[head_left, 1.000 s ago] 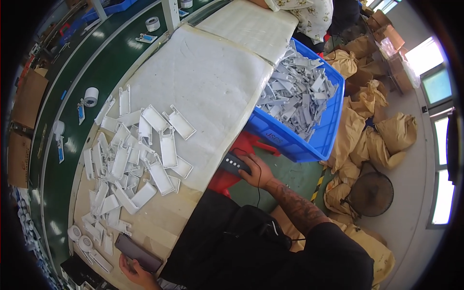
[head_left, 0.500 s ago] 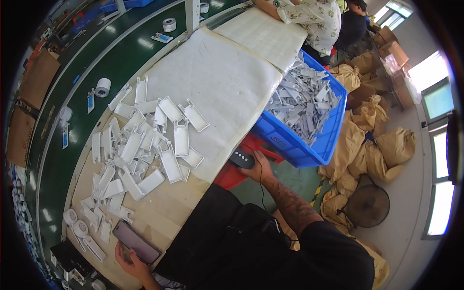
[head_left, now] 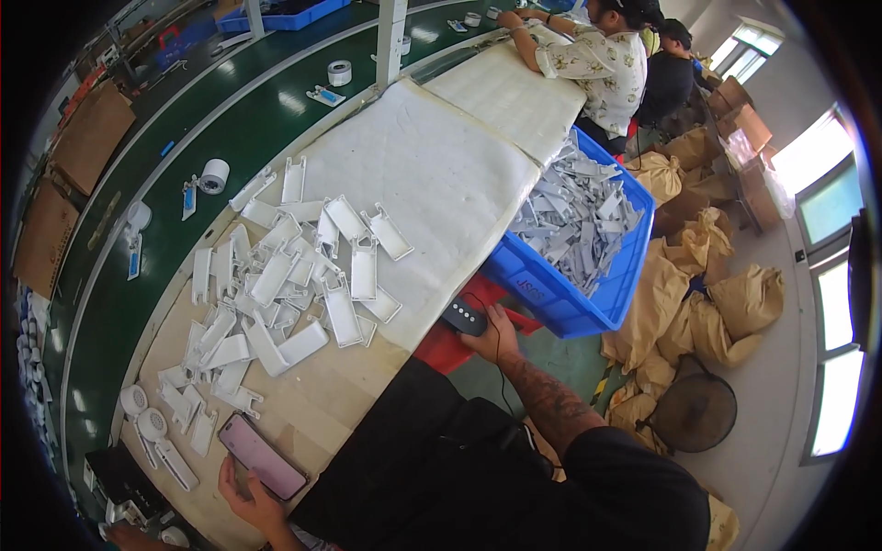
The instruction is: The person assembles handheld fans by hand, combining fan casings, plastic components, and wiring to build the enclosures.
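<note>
My right hand [head_left: 493, 336] is wrapped round a dark handheld controller [head_left: 465, 316] with several light buttons, beside the table edge above a red stool [head_left: 443, 349]. A thin black cable hangs near that wrist. On the table at lower left, my left hand [head_left: 246, 499] rests by a smartphone [head_left: 264, 457], its fingers apart and touching or close to the phone's lower left edge. The phone lies flat, screen up. Beyond it spreads a loose heap of white plastic housings [head_left: 276, 278]. White parts with round heads [head_left: 152, 423] lie left of the phone.
A blue crate [head_left: 562, 303] full of grey-white parts stands right of the table. A green conveyor [head_left: 266, 119] with white round units runs along the far left. Brown sacks [head_left: 749, 298] and a black fan [head_left: 691, 412] stand right. Another person [head_left: 602, 69] sits at the far end.
The view has shifted slightly, so the table and crate sit lower in it. Another hand has appeared at the lower left edge. Both my hands keep their places.
</note>
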Demonstrator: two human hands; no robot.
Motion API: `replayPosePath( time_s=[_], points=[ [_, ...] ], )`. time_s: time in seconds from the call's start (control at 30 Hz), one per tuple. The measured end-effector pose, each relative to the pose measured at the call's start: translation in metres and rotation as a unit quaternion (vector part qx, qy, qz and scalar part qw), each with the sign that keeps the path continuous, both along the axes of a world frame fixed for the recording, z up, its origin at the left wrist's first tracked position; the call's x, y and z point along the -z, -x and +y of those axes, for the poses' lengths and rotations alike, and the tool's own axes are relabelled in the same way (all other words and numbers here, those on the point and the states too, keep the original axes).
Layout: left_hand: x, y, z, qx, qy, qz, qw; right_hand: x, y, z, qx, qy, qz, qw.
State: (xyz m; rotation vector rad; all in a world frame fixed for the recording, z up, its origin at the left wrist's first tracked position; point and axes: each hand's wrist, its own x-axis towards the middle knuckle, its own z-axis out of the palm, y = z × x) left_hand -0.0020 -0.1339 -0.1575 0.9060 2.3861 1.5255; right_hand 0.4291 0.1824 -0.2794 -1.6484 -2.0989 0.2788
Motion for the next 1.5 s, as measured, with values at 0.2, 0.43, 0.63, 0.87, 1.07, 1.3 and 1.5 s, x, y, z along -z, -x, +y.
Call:
replayPosePath(
  time_s=[0.2,0.43,0.63,0.87,1.07,1.3,1.5],
  points=[
    [0.002,0.001,0.0,0.002,-0.01,0.0,1.0,-0.002,-0.003,0.001,0.008,0.041,0.05,0.998],
    [0.002,0.001,0.0,0.005,-0.008,-0.004,1.0,-0.004,0.001,0.002,0.01,0.039,0.036,0.999],
    [-0.001,0.001,-0.001,0.01,-0.009,-0.004,1.0,0.001,0.0,0.002,-0.003,0.05,0.033,0.998],
    [0.002,0.001,0.003,0.017,-0.008,0.001,1.0,-0.001,-0.007,0.005,-0.01,0.054,0.031,0.998],
    [-0.008,0.007,-0.008,0.006,-0.034,-0.051,0.998,-0.026,-0.026,0.009,-0.076,0.127,0.106,0.983],
    [-0.029,0.028,0.001,-0.134,-0.09,-0.107,0.981,-0.174,-0.043,0.041,-0.093,0.502,-0.285,0.811],
    [-0.003,0.047,0.02,-0.156,-0.154,-0.106,0.97,-0.334,0.165,0.083,-0.309,0.203,-0.083,0.925]
  ],
)
